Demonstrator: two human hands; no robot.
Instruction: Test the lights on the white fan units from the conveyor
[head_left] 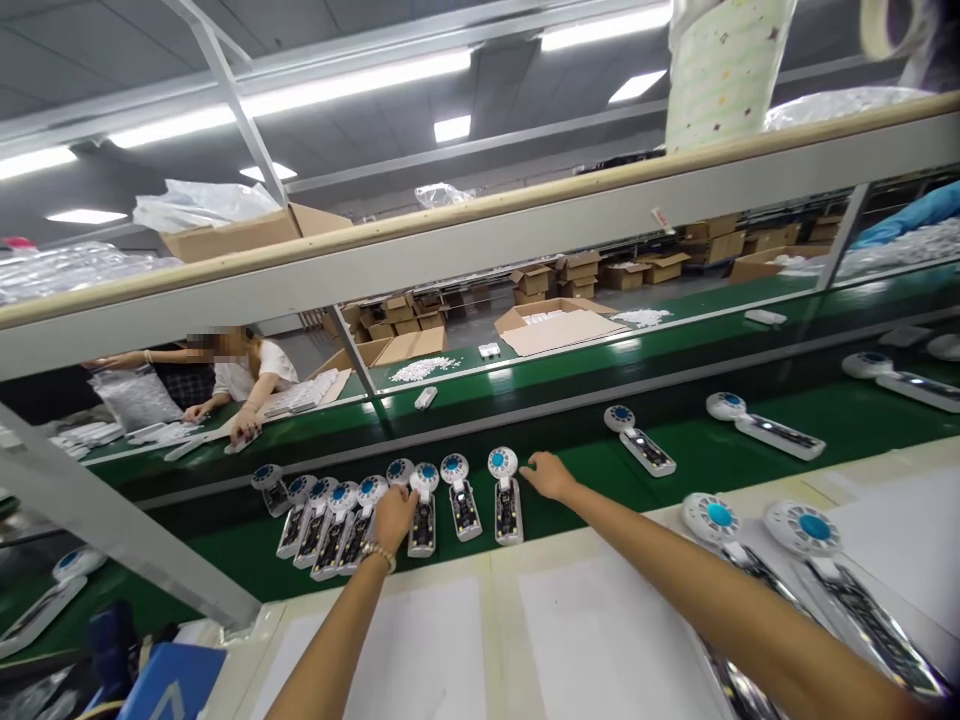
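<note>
A row of white handheld devices stands on the green conveyor belt, each with a round, blue-centred head and an open body showing circuitry. My left hand (394,518), with a beaded bracelet at the wrist, has its fingers closed at the neck of one device (422,525). Several more devices (330,540) lean close together to its left, partly behind the hand. Just right of it is a separate device (465,508). At the right end of the row, my right hand (551,476) is beside the head of another device (508,510), thumb and forefinger slightly apart, apparently holding nothing.
More devices lie along the belt (555,425) to the right, including one device (641,448). Two larger-looking devices (847,590) rest on the near worktop (600,610), close to my right forearm. A shelf beam (480,235) crosses above. Across the belt, a co-worker (259,375) handles parts.
</note>
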